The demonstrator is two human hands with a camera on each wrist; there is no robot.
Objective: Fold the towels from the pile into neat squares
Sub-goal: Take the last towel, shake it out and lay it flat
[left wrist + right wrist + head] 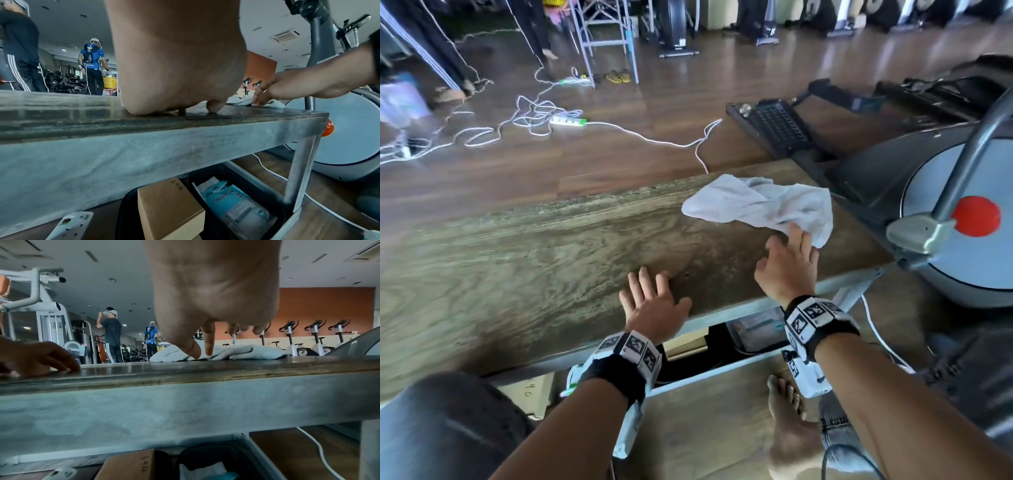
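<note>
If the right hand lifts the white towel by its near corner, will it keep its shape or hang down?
The white towel lies crumpled in soft folds, so it will probably hang limp, not hold shape. It looks thin, likely light. Pushed by the right hand across the smooth wooden table, it would probably bunch up more than slide flat.

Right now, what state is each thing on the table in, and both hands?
white towel: crumpled, unfolded, lying on the table.
right hand: fingertips on the towel's near edge, no clear grip.
left hand: flat on the bare tabletop, fingers spread.
</note>
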